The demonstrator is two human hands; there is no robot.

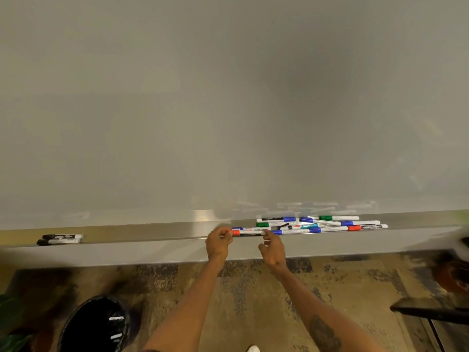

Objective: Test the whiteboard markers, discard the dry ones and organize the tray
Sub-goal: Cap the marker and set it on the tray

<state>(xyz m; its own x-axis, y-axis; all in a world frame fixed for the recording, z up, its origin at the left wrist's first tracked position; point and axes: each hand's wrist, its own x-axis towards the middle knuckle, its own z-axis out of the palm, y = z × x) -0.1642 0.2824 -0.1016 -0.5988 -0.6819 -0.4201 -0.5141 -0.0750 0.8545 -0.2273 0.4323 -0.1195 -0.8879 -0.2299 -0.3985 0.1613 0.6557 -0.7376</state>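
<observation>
One wide whiteboard (228, 97) fills the view, with a long metal tray (152, 232) along its bottom edge. A black-lined bin (96, 323) stands on the floor, lower left (pale pieces show inside). A loose pile of markers (322, 223) lies on the tray's right part; two black markers (61, 239) lie far left. The left hand (219, 241) pinches the cap end of a red-capped marker (250, 232), held level at the tray's front edge; the right hand (272, 247), fingers curled, pinches the other end.

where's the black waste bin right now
In the head view the round black waste bin stands on the floor at lower left, below the metal tray and left of the person's left forearm.
</observation>
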